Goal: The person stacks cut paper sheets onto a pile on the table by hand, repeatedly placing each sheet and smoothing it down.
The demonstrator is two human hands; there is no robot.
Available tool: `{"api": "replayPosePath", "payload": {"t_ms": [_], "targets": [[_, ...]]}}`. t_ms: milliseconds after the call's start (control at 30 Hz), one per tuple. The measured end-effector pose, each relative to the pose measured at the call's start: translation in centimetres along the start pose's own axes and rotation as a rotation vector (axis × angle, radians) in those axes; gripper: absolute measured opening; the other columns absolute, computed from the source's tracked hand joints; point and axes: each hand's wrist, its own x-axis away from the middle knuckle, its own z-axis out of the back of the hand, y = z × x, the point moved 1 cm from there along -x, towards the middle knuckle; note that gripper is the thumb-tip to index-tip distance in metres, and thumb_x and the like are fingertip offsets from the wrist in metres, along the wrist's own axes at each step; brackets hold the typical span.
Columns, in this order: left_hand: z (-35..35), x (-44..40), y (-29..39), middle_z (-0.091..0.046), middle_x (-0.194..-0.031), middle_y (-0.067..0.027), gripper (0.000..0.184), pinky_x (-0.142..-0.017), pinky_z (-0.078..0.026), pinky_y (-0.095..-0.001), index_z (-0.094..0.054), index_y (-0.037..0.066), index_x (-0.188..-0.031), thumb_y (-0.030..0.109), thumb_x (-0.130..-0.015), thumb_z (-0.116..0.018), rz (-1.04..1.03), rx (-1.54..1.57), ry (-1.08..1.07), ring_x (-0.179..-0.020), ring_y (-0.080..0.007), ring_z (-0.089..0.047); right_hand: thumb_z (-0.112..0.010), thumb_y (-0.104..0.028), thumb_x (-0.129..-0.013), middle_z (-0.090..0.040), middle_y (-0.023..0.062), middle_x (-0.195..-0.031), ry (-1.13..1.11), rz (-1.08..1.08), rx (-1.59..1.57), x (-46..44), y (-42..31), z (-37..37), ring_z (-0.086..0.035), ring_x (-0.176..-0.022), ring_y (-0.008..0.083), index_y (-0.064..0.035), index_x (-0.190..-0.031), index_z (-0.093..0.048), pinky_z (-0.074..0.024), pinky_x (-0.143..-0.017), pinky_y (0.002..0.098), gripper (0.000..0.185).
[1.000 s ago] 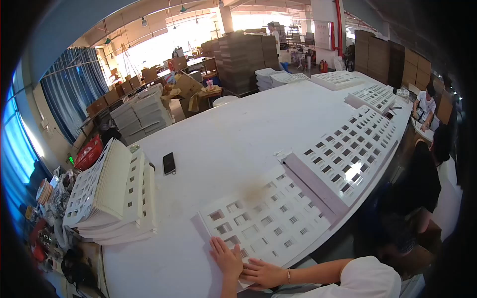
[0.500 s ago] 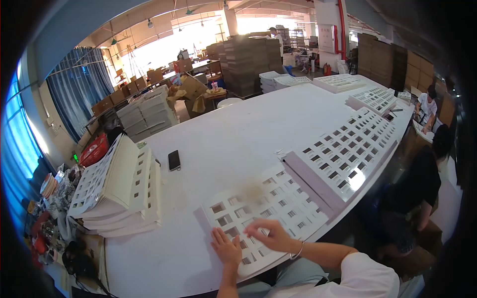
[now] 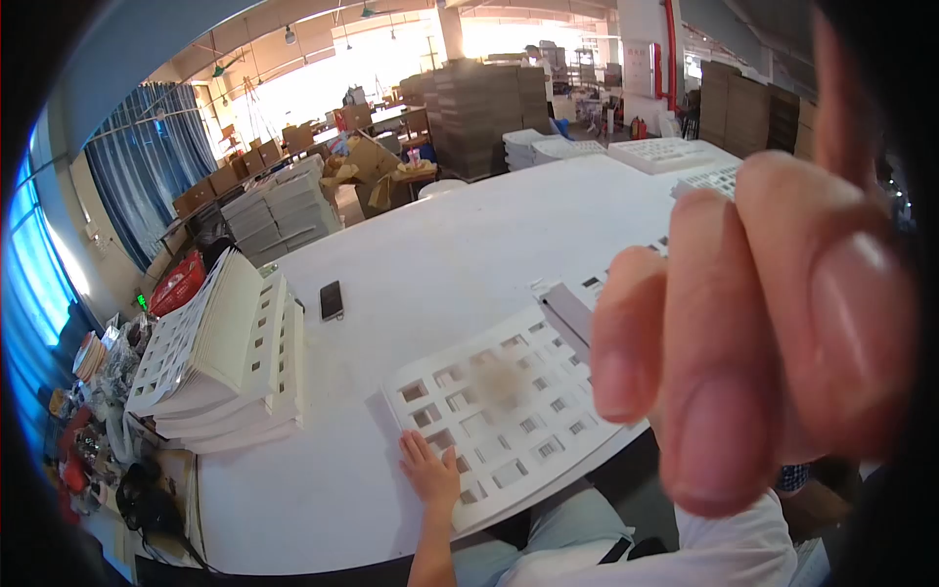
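Observation:
My left hand (image 3: 430,468) lies with fingers outstretched on the left edge of a white sheet (image 3: 479,430) cut with rows of rectangular windows. This sheet tops a low stack at the table's near edge. Close in front of the camera, my right hand (image 3: 743,333) is raised, large and slightly blurred. Several of its fingers are loosely bent and apart, one points upward, and I see nothing held in them. It covers much of the neighbouring cut-out sheets on the right.
A tall, leaning pile of cut-out sheets (image 3: 220,362) stands on the left of the white table (image 3: 411,254). A black phone (image 3: 333,300) lies near it. More cut-out sheets (image 3: 665,155) are stacked at the far end. Brown board stacks (image 3: 484,117) rise behind.
My right hand has lifted off the cut-out sheet and come up close to the camera. My left hand stays at the sheet's left edge. The view has shifted slightly.

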Motion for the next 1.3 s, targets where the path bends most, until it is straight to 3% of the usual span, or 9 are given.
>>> {"api": "replayPosePath", "payload": {"t_ms": [333, 867, 1133, 1300], "targets": [[0.6, -0.2, 0.2, -0.015, -0.166, -0.0202, 0.088, -0.121, -0.013, -0.0591, -0.02, -0.006, -0.156, 0.045, -0.095, -0.059, 0.048, 0.056, -0.06, -0.154, -0.0364, -0.011, -0.054, -0.018, -0.102, -0.069, 0.0168, -0.105, -0.071, 0.077, 0.082, -1.9, -3.2, 1.0, -0.066, -0.101, 0.0224, 0.0017, -0.139, -0.048, -0.0525, -0.092, 0.0375, 0.042], [0.4, -0.3, 0.3, -0.015, -0.166, -0.0192, 0.086, -0.121, -0.016, -0.0582, -0.02, -0.004, -0.156, 0.046, -0.096, -0.055, 0.039, 0.004, -0.048, -0.154, -0.0357, -0.013, -0.055, -0.018, -0.102, -0.069, 0.016, -0.106, -0.082, 0.072, 0.038, -0.7, 0.6, 0.1, -0.066, -0.102, 0.0221, -0.0001, -0.139, -0.05, -0.0524, -0.093, 0.0374, 0.041], [0.9, -0.3, 0.6, -0.012, -0.167, -0.0189, 0.087, -0.12, -0.014, -0.0607, -0.017, -0.004, -0.157, 0.046, -0.097, -0.055, 0.071, -0.029, -0.104, -0.154, -0.0358, -0.012, -0.055, -0.017, -0.101, -0.069, 0.0157, -0.107, -0.119, 0.115, 0.094, -3.0, -1.8, 0.6, -0.065, -0.103, 0.0219, -0.001, -0.138, -0.05, -0.0523, -0.093, 0.0374, 0.041], [1.8, 0.5, 0.5, -0.01, -0.167, -0.0193, 0.088, -0.12, -0.011, -0.0638, -0.014, 0.002, -0.159, 0.049, -0.097, -0.055, 0.068, 0.033, -0.128, -0.154, -0.038, -0.007, -0.055, -0.017, -0.101, -0.069, 0.0154, -0.108, -0.112, 0.116, 0.094, -3.5, -2.7, 0.5, -0.065, -0.103, 0.0218, -0.0015, -0.138, -0.051, -0.0523, -0.093, 0.0374, 0.04]]}}
